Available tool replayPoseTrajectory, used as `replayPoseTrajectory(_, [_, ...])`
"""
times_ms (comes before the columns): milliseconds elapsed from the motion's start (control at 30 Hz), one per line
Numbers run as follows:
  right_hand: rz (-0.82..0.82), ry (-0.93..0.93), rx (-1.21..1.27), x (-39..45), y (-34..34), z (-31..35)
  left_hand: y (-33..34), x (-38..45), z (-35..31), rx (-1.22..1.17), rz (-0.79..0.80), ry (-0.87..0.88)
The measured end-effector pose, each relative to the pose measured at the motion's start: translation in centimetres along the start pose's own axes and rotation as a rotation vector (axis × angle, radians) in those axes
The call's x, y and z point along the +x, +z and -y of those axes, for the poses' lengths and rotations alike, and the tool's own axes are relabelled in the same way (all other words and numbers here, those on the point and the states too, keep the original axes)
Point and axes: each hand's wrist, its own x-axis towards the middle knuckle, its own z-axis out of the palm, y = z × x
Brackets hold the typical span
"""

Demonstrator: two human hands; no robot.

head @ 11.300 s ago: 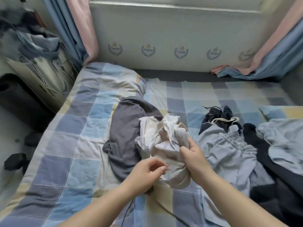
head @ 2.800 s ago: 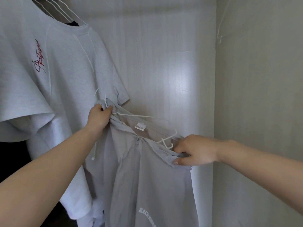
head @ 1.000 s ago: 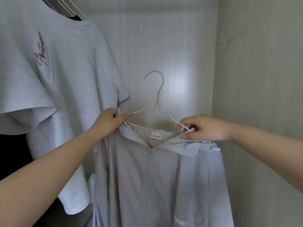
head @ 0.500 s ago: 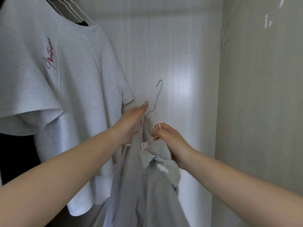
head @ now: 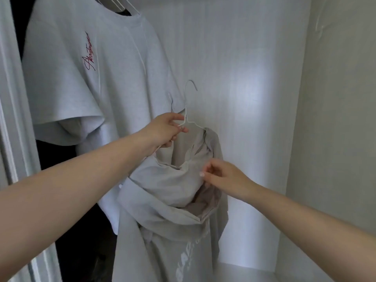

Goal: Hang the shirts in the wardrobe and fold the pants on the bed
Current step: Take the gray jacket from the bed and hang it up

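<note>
Inside the wardrobe, a pale grey zip hoodie (head: pixel 173 218) hangs on a white wire hanger (head: pixel 188 110), its back and hood turned toward me. My left hand (head: pixel 164 131) pinches the hanger just below its hook, which is free in the air and not on a rail. My right hand (head: pixel 219 176) pinches the hood's edge on the right side. The hood droops open, showing its beige lining.
A white T-shirt with red script (head: pixel 89 74) hangs at the left on wire hangers, close to the hoodie. The wardrobe's back panel (head: pixel 244 78) and right side wall (head: pixel 335 119) enclose the space. A white shelf surface (head: pixel 244 271) lies below.
The hoodie has turned so its back and hood face me. My left hand has moved up to pinch the hanger near the hook. My right hand left the collar and now holds the hood.
</note>
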Motion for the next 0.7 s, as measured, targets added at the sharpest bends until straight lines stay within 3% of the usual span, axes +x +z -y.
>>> replayPoseTrajectory(67, [0.185, 0.053, -0.125, -1.2, 0.4, -1.7, -0.6, 0.0, 0.0, 0.023, -0.011, 0.029])
replayPoseTrajectory(167, [0.473, -0.011, -0.424, -2.2, 1.8, -2.3, -1.0, 0.2, 0.0, 0.052, 0.004, 0.073])
replayPoseTrajectory(333, [0.681, -0.034, -0.622, -2.5, 3.2, -1.0, -1.6, 0.8, 0.2, 0.114, 0.009, 0.106])
replayPoseTrajectory(400, [0.704, -0.085, -0.759, -2.3, 2.7, -1.0, -2.0, 1.0, 0.6, 0.156, -0.004, 0.106])
replayPoseTrajectory(467, [0.606, -0.177, -0.75, -1.9, 1.3, -0.8, -2.6, 1.2, 1.4, 0.19, -0.022, 0.101])
replayPoseTrajectory(567, [0.245, -0.178, -0.368, -0.6, -2.0, 0.8, -3.4, 1.6, 2.4, 0.203, -0.053, 0.093])
replayPoseTrajectory(600, [0.2, -0.133, -0.216, -0.3, -3.2, 1.7, -3.7, 1.7, 2.6, 0.21, -0.068, 0.095])
replayPoseTrajectory(633, [0.245, -0.078, -0.143, -0.1, -4.2, 2.5, -3.9, 1.9, 2.7, 0.218, -0.085, 0.099])
replayPoseTrajectory(700, [0.536, 0.089, -0.26, -0.1, -4.8, 3.1, -4.4, 2.1, 2.6, 0.234, -0.114, 0.111])
